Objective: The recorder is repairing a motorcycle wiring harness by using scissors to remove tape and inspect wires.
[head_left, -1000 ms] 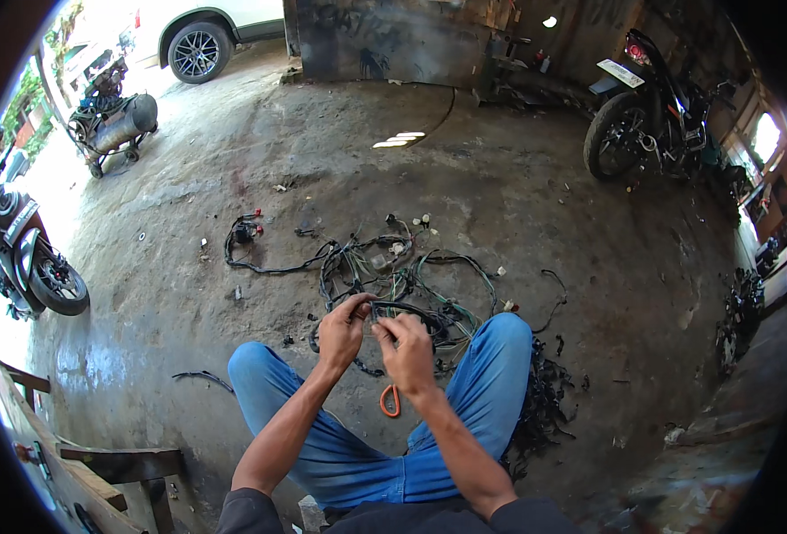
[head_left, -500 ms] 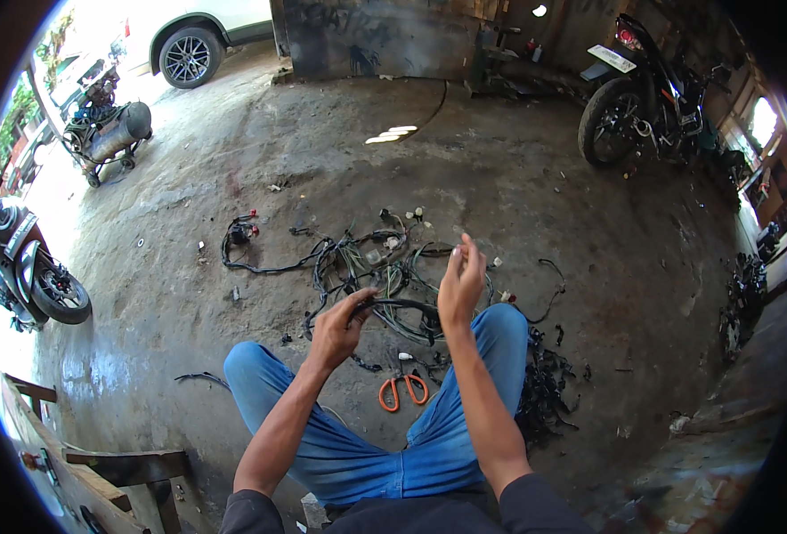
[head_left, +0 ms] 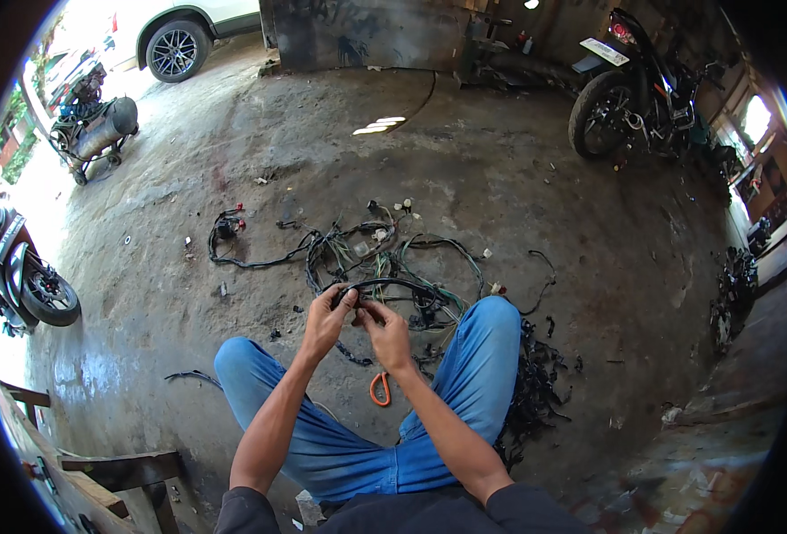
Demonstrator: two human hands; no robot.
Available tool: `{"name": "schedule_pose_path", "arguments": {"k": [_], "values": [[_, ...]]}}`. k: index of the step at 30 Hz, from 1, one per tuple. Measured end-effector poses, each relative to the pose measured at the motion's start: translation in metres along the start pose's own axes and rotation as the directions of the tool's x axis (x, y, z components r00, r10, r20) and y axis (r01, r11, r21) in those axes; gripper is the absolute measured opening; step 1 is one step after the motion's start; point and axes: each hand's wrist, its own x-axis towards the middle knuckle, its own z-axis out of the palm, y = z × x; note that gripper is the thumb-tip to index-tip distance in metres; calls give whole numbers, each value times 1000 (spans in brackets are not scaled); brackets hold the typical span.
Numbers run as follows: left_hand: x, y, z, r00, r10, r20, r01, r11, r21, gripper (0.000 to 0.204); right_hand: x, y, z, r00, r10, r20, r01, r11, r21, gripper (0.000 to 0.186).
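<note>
A black-wrapped wiring harness point(head_left: 402, 283) lies tangled on the floor in front of my knees, with green wires, white connectors and a black-and-red part at its far left end. My left hand point(head_left: 326, 318) is closed around a black taped stretch of it, raised between my knees. Close beside it, my right hand point(head_left: 385, 331) pinches at the same stretch, fingertips almost touching the left ones. What exactly the right fingertips grip is too small to make out. Below the right wrist, one orange handle point(head_left: 380, 389) of a pair of scissors shows; my right arm hides the rest.
Black scraps point(head_left: 536, 392) are heaped beside my right knee. A wooden bench point(head_left: 122, 470) stands at the lower left. Motorcycles are parked at the left point(head_left: 37, 285) and far right point(head_left: 607, 111). An air compressor point(head_left: 104, 133) and a white car point(head_left: 224, 13) stand at the far left.
My right hand has come down and left from above the harness to meet my left hand at the black stretch. My right forearm now covers part of the scissors.
</note>
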Motion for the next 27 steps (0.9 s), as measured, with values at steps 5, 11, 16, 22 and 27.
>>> {"name": "schedule_pose_path", "arguments": {"k": [5,11,16,22,27], "values": [[-6,-5,6,998,61,-3,-60,990,124,52,-27,-36,-13,999,33,38,-25,982,-188,23],[-15,-13,13,964,267,-14,-242,892,382,31,-27,-73,-34,939,-290,187,345,790,-506,23],[-28,27,15,964,210,164,-264,832,488,31,51,-150,-78,955,-45,292,211,795,-569,22],[-24,70,10,939,176,295,-305,823,479,32,116,-83,-71,963,-64,261,205,804,-559,27],[-17,68,-1,947,259,188,-313,875,369,33,104,-60,-74,924,-326,-200,116,737,-665,33]]}}
